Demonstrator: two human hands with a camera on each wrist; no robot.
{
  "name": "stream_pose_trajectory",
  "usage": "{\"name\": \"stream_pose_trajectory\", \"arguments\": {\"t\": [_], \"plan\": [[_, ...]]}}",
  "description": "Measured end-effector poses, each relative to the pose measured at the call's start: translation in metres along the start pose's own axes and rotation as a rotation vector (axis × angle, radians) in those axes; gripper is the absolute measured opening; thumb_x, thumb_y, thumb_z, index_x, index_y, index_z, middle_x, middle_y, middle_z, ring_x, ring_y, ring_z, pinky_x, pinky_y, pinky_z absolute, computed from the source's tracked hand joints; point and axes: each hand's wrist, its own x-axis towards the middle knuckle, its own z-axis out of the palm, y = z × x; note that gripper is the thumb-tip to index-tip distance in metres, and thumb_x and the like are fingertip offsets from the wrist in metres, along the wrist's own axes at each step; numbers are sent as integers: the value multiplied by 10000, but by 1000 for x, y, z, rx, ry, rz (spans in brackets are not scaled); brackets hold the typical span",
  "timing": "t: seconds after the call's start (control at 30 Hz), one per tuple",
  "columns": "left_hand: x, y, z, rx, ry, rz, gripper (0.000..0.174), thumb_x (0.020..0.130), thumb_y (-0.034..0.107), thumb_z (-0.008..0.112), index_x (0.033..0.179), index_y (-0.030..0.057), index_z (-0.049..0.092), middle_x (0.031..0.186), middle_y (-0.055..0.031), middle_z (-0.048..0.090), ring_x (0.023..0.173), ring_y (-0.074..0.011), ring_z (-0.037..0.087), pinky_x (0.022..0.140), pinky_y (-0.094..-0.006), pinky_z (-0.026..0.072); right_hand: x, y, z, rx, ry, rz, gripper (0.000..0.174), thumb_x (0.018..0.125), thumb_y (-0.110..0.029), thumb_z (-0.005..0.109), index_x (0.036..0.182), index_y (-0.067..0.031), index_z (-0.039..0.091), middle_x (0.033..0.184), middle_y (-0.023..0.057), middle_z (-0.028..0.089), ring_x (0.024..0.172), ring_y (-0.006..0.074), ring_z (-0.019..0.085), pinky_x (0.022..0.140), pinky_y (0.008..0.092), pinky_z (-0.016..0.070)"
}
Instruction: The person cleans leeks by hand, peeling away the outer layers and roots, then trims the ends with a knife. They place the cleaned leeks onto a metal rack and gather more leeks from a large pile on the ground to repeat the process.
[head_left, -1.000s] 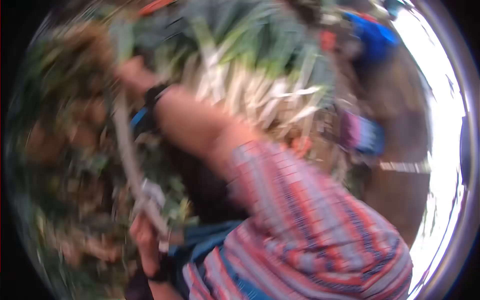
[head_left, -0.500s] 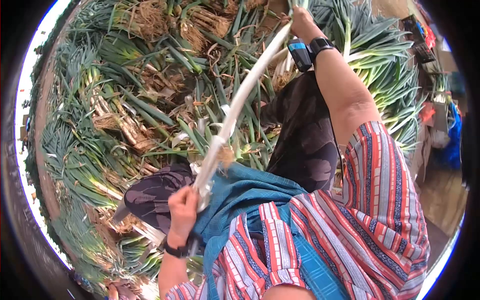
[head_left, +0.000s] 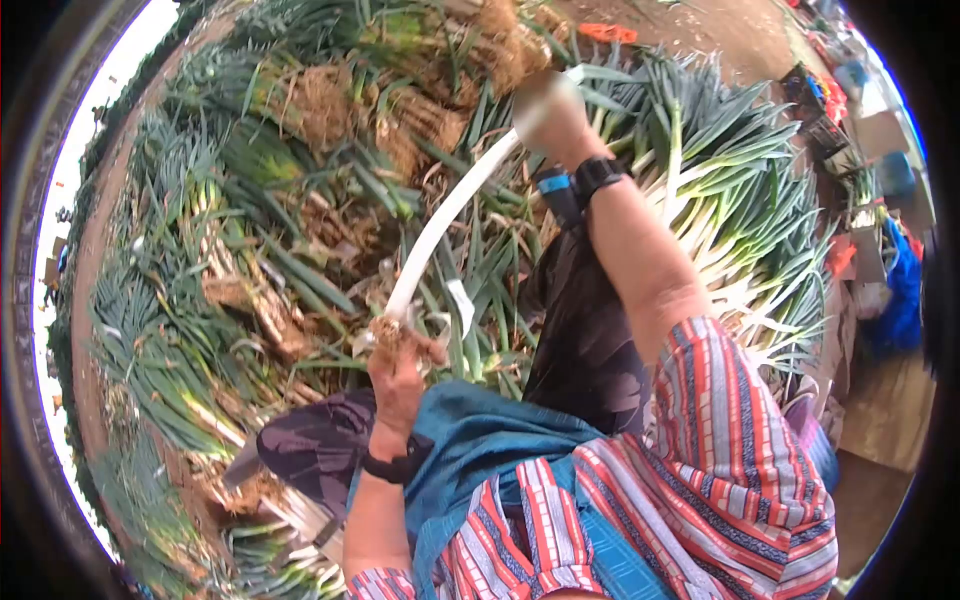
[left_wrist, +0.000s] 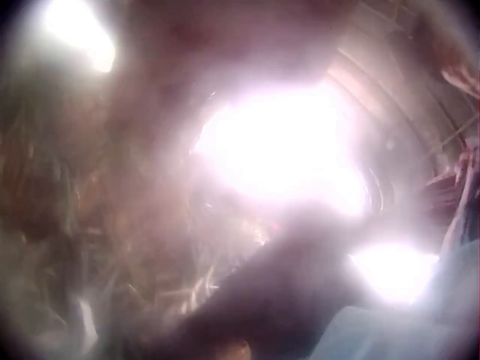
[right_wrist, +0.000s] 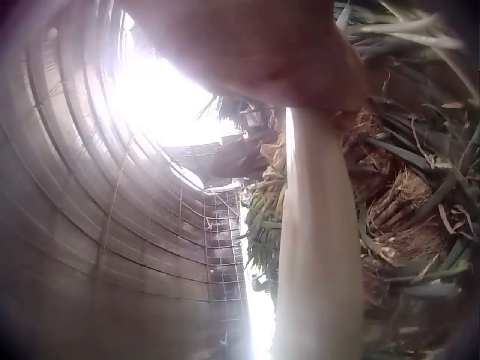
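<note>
A long white leek slants across the head view between both hands. My right hand, blurred there, grips its upper shaft near the green leaves. Fingers wrapped over the pale leek shaft fill the top of the right wrist view. At the lower end my left hand holds the leek by its brown, shaggy roots. A scrap of pale, loose skin shows beside that hand. Glare and blur hide the left hand's work in the left wrist view.
Untrimmed leeks with matted roots heap in front and to the left. Leeks with clean white stems are piled on the right. Trimmings lie around the knees. Crates and a blue bag stand far right.
The right hand has come down and left with the leek since half a second ago. My left hand has risen slightly, and the loose skin bunched midway along the shaft no longer shows there.
</note>
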Motion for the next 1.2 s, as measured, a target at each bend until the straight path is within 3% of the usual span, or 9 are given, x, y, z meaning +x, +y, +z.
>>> {"name": "stream_pose_trajectory", "arguments": {"t": [0.1, 0.17, 0.27, 0.4, 0.7, 0.8, 0.83, 0.87, 1.2], "plan": [[-7, 6, 2, -607, 135, -342, 344, 983, 295, 442, 697, 106, 475, 539, -48, 454, 498, -186, 422, 547, -353, 396, 0, -3, -4, 15, -200, 133, 209, 871, 16, 471, 1061, 42, 388, 937, 181, 483, 707, 338, 582, 628, 499, 521], [-16, 28, -7, -467, -58, -392, 308, 971, 247, 473, 747, 47, 543, 597, -92, 541, 551, -198, 547, 567, -349, 460, 1, 8, -4, 43, -246, 47, 234, 851, 71, 475, 1074, 58, 403, 919, 183, 502, 706, 337, 593, 618, 491, 527], [-33, 37, -13, 760, -79, -342, 366, 909, 294, 561, 964, -66, 587, 818, -247, 642, 754, -360, 640, 731, -430, 501, -15, 19, 8, 80, -152, -113, 307, 824, 111, 527, 1110, 56, 429, 848, 161, 572, 657, 282, 608, 584, 438, 533], [-35, 46, -29, 1129, -26, -172, 686, 797, 308, 685, 1317, -52, 421, 1331, -306, 424, 1221, -434, 416, 1034, -443, 339, -38, 19, 18, -35, -304, -257, 408, 792, 78, 648, 1111, -5, 408, 883, 154, 600, 690, 264, 634, 592, 384, 538], [-12, -6, -31, 904, -26, 62, 533, 769, 169, 703, 1236, -3, 512, 1354, -292, 408, 1210, -446, 432, 1017, -426, 375, -44, 51, 22, -226, -430, -549, 219, 792, -57, 695, 972, -43, 572, 889, 59, 597, 799, 224, 608, 677, 343, 511], [-11, -28, -46, 963, 62, 181, 494, 776, 231, 691, 1193, 11, 544, 1227, -260, 520, 1129, -413, 499, 956, -451, 419, -47, 60, 18, -1683, -359, -1256, 377, 739, -159, 685, 1109, -204, 628, 1025, 124, 612, 980, 321, 563, 848, 421, 462], [-16, -22, -48, 958, -40, -65, 479, 772, 227, 693, 1175, 13, 550, 1167, -221, 561, 1094, -371, 521, 955, -448, 409, -43, 59, 14, -1988, -286, -1624, 415, 723, -194, 682, 1130, -268, 644, 1064, 147, 613, 1019, 354, 551, 883, 448, 448], [-24, -26, -46, 1004, 2, -5, 485, 767, 235, 697, 1176, 17, 553, 1163, -207, 561, 1101, -359, 517, 958, -436, 407, -52, 57, 19, -1979, -317, -1376, 432, 698, -200, 692, 1126, -249, 647, 1037, 138, 637, 980, 350, 580, 865, 445, 460], [-149, 23, -105, 1033, 757, 236, 410, 784, 196, 702, 1139, 27, 584, 1183, -161, 580, 1127, -336, 522, 990, -425, 396, -70, 23, 17, -2165, -279, -1243, 435, 837, -180, 612, 1258, -102, 538, 1080, 154, 642, 959, 288, 622, 819, 399, 488]]}}
